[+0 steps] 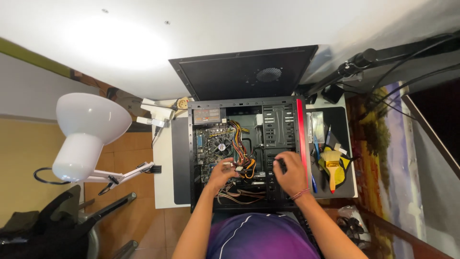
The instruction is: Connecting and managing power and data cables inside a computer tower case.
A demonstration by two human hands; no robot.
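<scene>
Head view looks straight down into an open computer case [249, 153] lying on its side on a white desk [163, 163], and both hands are inside it. Left hand [221, 173] has its fingers curled around a bundle of coloured cables [242, 160] near the motherboard [215, 144], pinching a small connector at the fingertips. Right hand [290, 175] lies palm down over the drive bay area [278, 129], fingers spread and bent against the metal; whether it grips anything, I cannot tell. A loose fan of flat wires [235, 195] trails along the case's near edge. Just right of the case, a black mat [342, 187] carries a yellow-handled brush [331, 168] and small tools. Behind the case, its dark side panel [239, 72] leans against the wall. Off to the left, a white desk lamp [84, 134] hangs over the floor.
</scene>
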